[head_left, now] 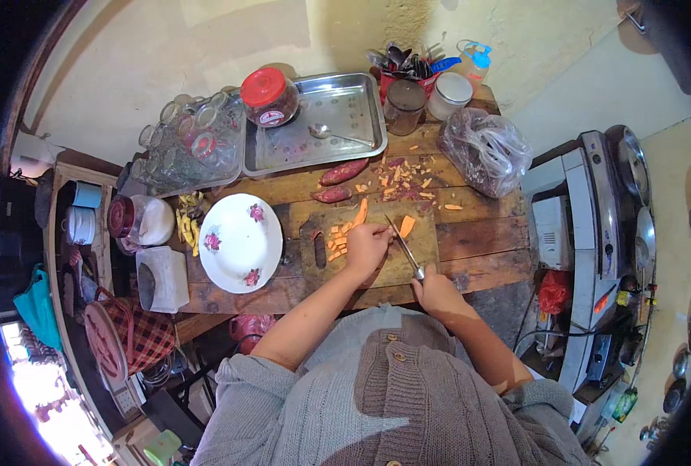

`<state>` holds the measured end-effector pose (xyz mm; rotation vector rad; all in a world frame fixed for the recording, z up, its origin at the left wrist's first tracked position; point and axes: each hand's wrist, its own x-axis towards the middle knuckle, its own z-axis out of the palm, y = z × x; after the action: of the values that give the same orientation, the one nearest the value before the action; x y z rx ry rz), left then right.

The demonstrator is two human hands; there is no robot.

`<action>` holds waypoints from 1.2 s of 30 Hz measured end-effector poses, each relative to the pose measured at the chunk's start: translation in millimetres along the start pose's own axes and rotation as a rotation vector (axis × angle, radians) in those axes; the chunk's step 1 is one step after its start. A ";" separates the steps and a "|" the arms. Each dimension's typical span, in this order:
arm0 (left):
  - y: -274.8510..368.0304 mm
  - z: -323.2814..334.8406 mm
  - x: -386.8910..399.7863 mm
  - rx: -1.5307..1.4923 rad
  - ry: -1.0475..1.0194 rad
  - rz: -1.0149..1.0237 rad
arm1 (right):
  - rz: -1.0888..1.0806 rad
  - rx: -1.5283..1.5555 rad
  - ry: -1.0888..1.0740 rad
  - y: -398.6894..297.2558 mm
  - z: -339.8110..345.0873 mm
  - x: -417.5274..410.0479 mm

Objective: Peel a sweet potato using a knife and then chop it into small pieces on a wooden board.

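Note:
My right hand (440, 293) grips the handle of a kitchen knife (402, 244), its blade slanting up and left over a wooden cutting board (374, 276). Beside the blade, my left hand (367, 247) rests on the board with its fingertips drawn together; what lies under them is hidden. A long orange sweet potato piece (360, 212) sticks out past the left knuckles. Orange sweet potato cubes (337, 240) lie left of that hand, near the board's slot handle. To the right of the blade is a flat orange slice (407, 225).
Two unpeeled sweet potatoes (344, 173) and scattered peelings (402, 179) lie beyond the board. At left stand a floral white plate (240, 250), bananas (189, 224) and a plastic container (162, 279). Farther back are a metal tray (334, 152), upturned glasses (185, 137) and a plastic bag (485, 150).

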<state>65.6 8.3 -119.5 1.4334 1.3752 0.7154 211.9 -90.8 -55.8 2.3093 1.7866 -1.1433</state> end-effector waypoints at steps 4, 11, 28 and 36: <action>8.8 1.8 2.1 0.040 0.052 0.039 | -0.008 -0.003 0.020 2.1 -0.4 1.2; 10.2 4.1 0.9 -0.035 0.054 -0.038 | -0.037 -0.034 0.027 -6.7 -21.0 -8.6; 4.8 3.2 -3.1 0.025 0.065 0.023 | 0.017 -0.042 0.013 -1.6 -2.8 -1.0; 13.9 -3.1 -5.9 -0.024 0.039 0.023 | 0.052 -0.076 0.033 -0.9 4.7 1.3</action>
<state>66.9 5.2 -104.5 1.4245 1.3774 0.7757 208.7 -91.3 -59.6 2.3303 1.7372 -1.0173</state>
